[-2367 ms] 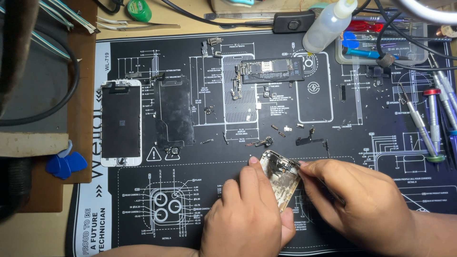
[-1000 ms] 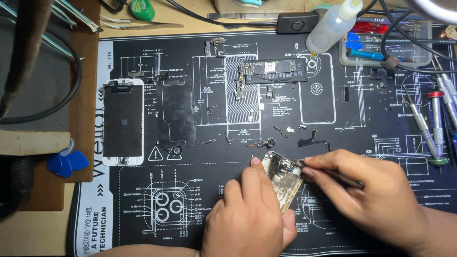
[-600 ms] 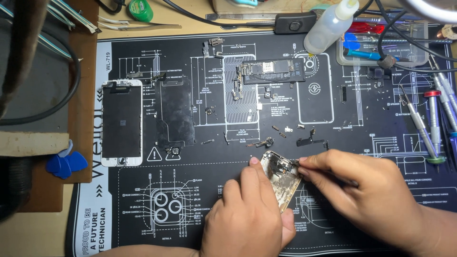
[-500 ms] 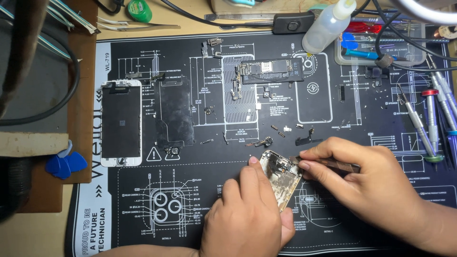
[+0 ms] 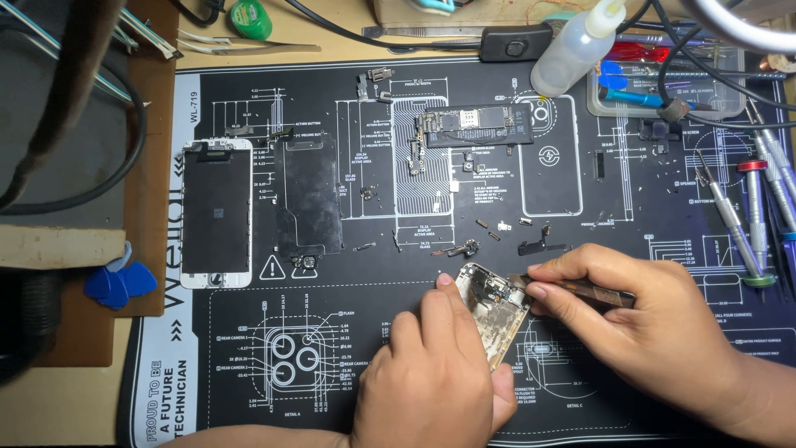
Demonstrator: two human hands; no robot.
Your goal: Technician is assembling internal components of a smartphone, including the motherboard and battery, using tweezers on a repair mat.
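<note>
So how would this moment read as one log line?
left hand: holds phone housing | right hand: tweezers at housing's top | surface: repair mat

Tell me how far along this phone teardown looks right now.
Well along. Done: the white-framed screen, a dark shield plate and the logic board lie out on the black mat, with small loose parts between them. In hand: the left hand tilts the metal phone housing while the right hand works tweezers into its top end. Left: whatever remains fixed in the housing; I cannot tell how much.
</note>
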